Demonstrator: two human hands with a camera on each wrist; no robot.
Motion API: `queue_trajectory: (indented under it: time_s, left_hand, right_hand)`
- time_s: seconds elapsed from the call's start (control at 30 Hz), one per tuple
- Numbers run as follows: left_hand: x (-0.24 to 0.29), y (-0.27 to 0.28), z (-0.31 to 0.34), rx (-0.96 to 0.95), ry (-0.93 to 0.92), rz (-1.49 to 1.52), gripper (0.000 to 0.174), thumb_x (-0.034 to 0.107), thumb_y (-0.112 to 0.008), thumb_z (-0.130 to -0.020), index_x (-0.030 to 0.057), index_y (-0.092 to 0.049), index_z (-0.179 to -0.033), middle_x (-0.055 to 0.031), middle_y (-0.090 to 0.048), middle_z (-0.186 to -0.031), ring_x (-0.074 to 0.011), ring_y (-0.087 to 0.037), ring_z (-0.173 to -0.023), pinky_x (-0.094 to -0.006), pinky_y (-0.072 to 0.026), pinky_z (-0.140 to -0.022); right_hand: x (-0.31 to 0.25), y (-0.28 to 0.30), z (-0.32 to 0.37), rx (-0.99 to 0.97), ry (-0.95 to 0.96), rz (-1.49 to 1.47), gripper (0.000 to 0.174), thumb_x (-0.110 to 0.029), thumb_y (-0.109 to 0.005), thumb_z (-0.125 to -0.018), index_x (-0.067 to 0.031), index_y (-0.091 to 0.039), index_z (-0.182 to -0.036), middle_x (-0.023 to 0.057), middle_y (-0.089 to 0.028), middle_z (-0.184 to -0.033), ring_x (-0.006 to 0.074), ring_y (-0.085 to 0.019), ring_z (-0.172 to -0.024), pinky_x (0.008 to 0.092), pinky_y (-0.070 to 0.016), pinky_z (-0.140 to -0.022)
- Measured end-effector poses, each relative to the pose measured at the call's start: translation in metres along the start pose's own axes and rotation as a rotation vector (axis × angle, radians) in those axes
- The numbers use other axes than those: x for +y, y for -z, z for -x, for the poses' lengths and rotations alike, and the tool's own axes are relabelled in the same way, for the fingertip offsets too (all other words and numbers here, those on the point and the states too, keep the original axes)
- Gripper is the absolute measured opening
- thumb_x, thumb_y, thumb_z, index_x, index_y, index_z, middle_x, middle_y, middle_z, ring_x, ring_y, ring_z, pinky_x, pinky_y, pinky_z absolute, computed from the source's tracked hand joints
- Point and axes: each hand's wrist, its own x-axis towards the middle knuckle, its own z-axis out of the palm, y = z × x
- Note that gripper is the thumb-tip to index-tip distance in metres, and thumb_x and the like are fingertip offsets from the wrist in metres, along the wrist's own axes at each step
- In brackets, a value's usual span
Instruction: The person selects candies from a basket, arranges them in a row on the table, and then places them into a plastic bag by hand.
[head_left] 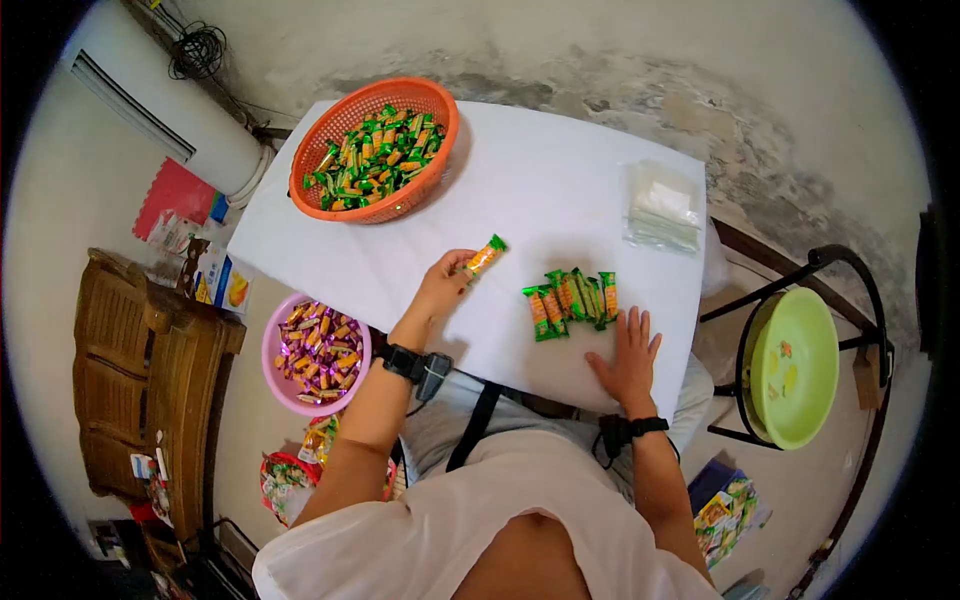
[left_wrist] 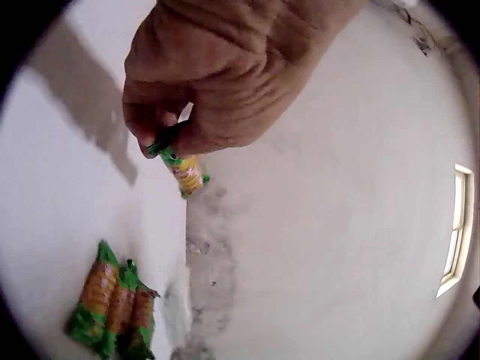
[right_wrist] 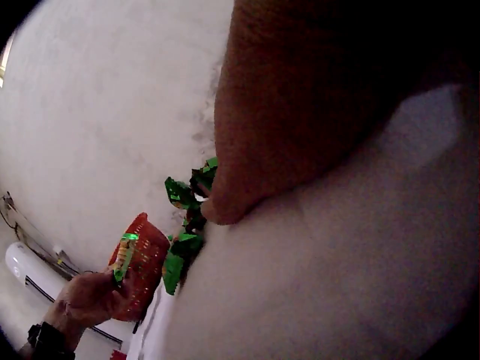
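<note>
As left grip [head_left: 441, 286] pinches packet [head_left: 487, 257] by one end, right grip [head_left: 630, 368] spread, packets [head_left: 574, 297] alongside

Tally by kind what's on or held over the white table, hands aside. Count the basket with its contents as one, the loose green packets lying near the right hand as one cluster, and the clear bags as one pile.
Orange basket: 1
Packet cluster: 1
Packet held in the left hand: 1
Clear bag pile: 1
Total: 4

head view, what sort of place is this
Probably a room in someone's home: brown, carved wooden furniture, a white-topped table and a stained, patchy cream wall suggest it.
</note>
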Motion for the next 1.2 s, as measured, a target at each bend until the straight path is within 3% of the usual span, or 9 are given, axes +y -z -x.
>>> queue_trajectory:
  time_s: [0.17, 0.37, 0.43, 0.5, 0.63, 0.73, 0.93, 1.03, 1.2]
  left_hand:
    - [0.016, 0.035, -0.052, 0.029, -0.312, -0.562, 0.024, 0.003, -0.055, -0.082, 0.0041, -0.062, -0.105, -0.0050, -0.062, -0.085, -0.0138, -0.056, -0.076, -0.0276, -0.0476, -0.068]
    - [0.054, 0.037, -0.106, -0.198, -0.196, -1.145, 0.021, 0.004, -0.056, -0.077, 0.0076, -0.069, -0.093, -0.0150, -0.067, -0.087, -0.0283, -0.063, -0.080, -0.0356, -0.0500, -0.075]
    - [0.038, 0.032, -0.117, -0.151, -0.157, -1.113, 0.025, 0.006, -0.057, -0.077, 0.0075, -0.067, -0.099, -0.0168, -0.065, -0.096, -0.0340, -0.061, -0.089, -0.0397, -0.0487, -0.080]
    - [0.020, 0.027, -0.112, 0.146, -0.634, -1.119, 0.027, 0.010, -0.060, -0.077, 0.0062, -0.064, -0.103, -0.0172, -0.061, -0.102, -0.0345, -0.057, -0.098, -0.0410, -0.0462, -0.086]
    - [0.002, 0.003, -0.051, 0.412, -0.598, -0.949, 0.031, 0.008, -0.063, -0.076, 0.0032, -0.059, -0.107, -0.0178, -0.057, -0.106, -0.0353, -0.052, -0.103, -0.0415, -0.0440, -0.089]
    - [-0.005, -0.006, -0.026, 0.426, -0.466, -0.904, 0.033, 0.009, -0.065, -0.076, -0.0006, -0.056, -0.107, -0.0192, -0.057, -0.106, -0.0369, -0.053, -0.099, -0.0429, -0.0434, -0.086]
    - [-0.010, -0.009, -0.046, 0.511, -0.455, -0.881, 0.024, 0.005, -0.062, -0.077, 0.0000, -0.055, -0.099, -0.0193, -0.057, -0.100, -0.0361, -0.054, -0.094, -0.0435, -0.0439, -0.081]
    - [-0.014, -0.004, -0.057, 0.544, -0.538, -0.942, 0.025, 0.007, -0.065, -0.076, 0.0014, -0.056, -0.099, -0.0180, -0.058, -0.100, -0.0350, -0.054, -0.094, -0.0424, -0.0449, -0.083]
    - [-0.009, -0.025, -0.024, 0.552, -0.700, -0.926, 0.030, 0.010, -0.066, -0.076, 0.0031, -0.057, -0.105, -0.0179, -0.056, -0.104, -0.0360, -0.051, -0.099, -0.0437, -0.0432, -0.086]
  right_hand:
    - [0.000, -0.002, 0.001, 0.033, 0.009, -0.024, 0.091, -0.050, -0.066, -0.076, -0.0032, -0.026, -0.144, 0.0185, -0.018, -0.151, 0.0361, -0.009, -0.141, 0.0635, -0.0105, -0.107]
    - [-0.002, 0.002, 0.001, 0.048, 0.010, -0.034, 0.090, -0.047, -0.067, -0.075, -0.0024, -0.027, -0.143, 0.0192, -0.019, -0.151, 0.0366, -0.012, -0.141, 0.0636, -0.0122, -0.106]
    - [-0.002, 0.001, 0.004, 0.039, 0.005, -0.027, 0.090, -0.047, -0.067, -0.075, -0.0023, -0.027, -0.143, 0.0193, -0.020, -0.150, 0.0365, -0.012, -0.141, 0.0634, -0.0125, -0.106]
    - [-0.001, 0.001, 0.003, 0.055, 0.016, -0.026, 0.090, -0.046, -0.067, -0.075, -0.0021, -0.028, -0.142, 0.0194, -0.021, -0.150, 0.0367, -0.012, -0.140, 0.0627, -0.0129, -0.106]
    - [-0.007, 0.008, 0.001, 0.004, -0.001, -0.036, 0.090, -0.049, -0.067, -0.075, -0.0031, -0.029, -0.142, 0.0190, -0.019, -0.151, 0.0362, -0.010, -0.141, 0.0643, -0.0126, -0.106]
    - [-0.006, 0.006, 0.001, -0.004, -0.013, 0.000, 0.089, -0.049, -0.067, -0.076, -0.0024, -0.029, -0.142, 0.0192, -0.020, -0.150, 0.0365, -0.011, -0.141, 0.0641, -0.0130, -0.106]
    - [0.000, 0.001, 0.004, 0.103, 0.035, -0.042, 0.088, -0.050, -0.065, -0.077, -0.0018, -0.030, -0.142, 0.0195, -0.022, -0.150, 0.0369, -0.013, -0.140, 0.0642, -0.0136, -0.105]
    - [0.000, 0.001, 0.004, 0.087, 0.025, -0.052, 0.088, -0.043, -0.069, -0.075, -0.0016, -0.030, -0.141, 0.0195, -0.021, -0.150, 0.0374, -0.014, -0.140, 0.0629, -0.0135, -0.106]
    - [0.001, -0.002, 0.002, 0.097, 0.039, -0.031, 0.089, -0.052, -0.065, -0.076, -0.0042, -0.029, -0.142, 0.0191, -0.021, -0.150, 0.0372, -0.014, -0.140, 0.0654, -0.0134, -0.105]
